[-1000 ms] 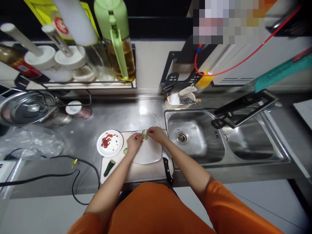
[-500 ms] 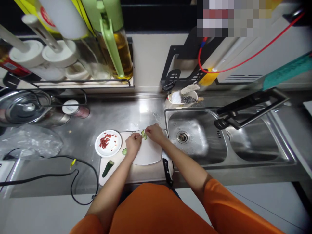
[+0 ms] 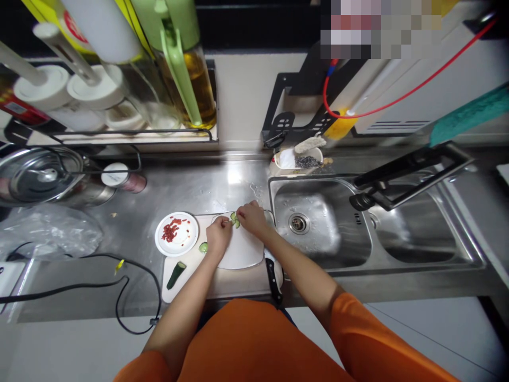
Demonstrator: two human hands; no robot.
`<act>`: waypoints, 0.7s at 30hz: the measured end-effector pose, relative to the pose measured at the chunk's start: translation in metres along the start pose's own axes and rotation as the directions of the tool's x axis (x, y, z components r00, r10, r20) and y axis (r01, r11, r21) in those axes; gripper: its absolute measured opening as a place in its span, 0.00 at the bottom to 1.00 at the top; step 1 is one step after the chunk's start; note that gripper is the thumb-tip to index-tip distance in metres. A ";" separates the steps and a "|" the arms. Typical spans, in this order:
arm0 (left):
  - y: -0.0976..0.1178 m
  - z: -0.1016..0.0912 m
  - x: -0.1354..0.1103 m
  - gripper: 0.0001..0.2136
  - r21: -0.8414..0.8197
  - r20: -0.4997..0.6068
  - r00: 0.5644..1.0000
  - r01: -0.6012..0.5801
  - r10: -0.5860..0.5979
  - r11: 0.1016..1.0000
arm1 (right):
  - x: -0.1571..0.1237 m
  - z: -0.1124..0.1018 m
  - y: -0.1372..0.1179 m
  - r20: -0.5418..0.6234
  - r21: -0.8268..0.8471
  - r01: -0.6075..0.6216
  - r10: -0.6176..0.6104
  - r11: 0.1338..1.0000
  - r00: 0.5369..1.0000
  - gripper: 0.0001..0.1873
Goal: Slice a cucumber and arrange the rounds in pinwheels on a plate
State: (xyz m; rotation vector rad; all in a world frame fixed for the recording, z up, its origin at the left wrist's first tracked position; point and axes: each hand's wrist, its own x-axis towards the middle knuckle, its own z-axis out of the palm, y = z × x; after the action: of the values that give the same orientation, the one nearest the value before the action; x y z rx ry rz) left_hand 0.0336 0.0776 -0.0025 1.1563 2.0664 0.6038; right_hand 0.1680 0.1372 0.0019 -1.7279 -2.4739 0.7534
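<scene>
Both hands work over a white plate [image 3: 246, 254] that lies on a pale cutting board [image 3: 238, 286]. A small cluster of cucumber slices [image 3: 235, 220] sits near the plate's far edge, between my fingertips. My right hand [image 3: 253, 218] pinches at the slices from the right. From the left, my left hand [image 3: 219, 236] is closed with thumb and finger together; what it holds is too small to make out. Beside my left wrist is another piece of cut cucumber [image 3: 203, 247]. A dark green cucumber chunk [image 3: 176, 275] lies on the board's left part.
A small white plate [image 3: 162, 243] holds red goji-like berries [image 3: 170, 232]. A black-handled knife [image 3: 272, 276] lies at the board's right edge, near the double sink [image 3: 322, 223]. Left are a black cable [image 3: 137, 276], a plastic bag [image 3: 51, 231] and a jar [image 3: 123, 178]. Bottles fill a rack [image 3: 135, 137].
My left hand has shifted very slightly to the right, and my right hand's fingers have moved a little at the cucumber slices. Everything else lies as before.
</scene>
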 end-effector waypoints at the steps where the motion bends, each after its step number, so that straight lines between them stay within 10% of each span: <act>1: -0.001 0.000 0.000 0.08 0.009 0.002 1.000 -0.006 0.006 1.000 | 0.000 0.000 0.000 0.002 -0.009 0.003 -0.003 1.000 1.000 0.13; 21: -0.003 0.004 0.000 0.08 0.218 -0.014 0.980 -0.192 0.200 0.957 | -0.005 0.003 0.000 -0.024 -0.093 0.062 -0.064 0.994 0.998 0.11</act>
State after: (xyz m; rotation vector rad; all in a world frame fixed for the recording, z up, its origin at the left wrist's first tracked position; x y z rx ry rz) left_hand 0.0348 0.0763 -0.0076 1.4989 2.1021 0.5036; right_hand 0.1691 0.1316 0.0007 -1.6673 -2.5696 0.6160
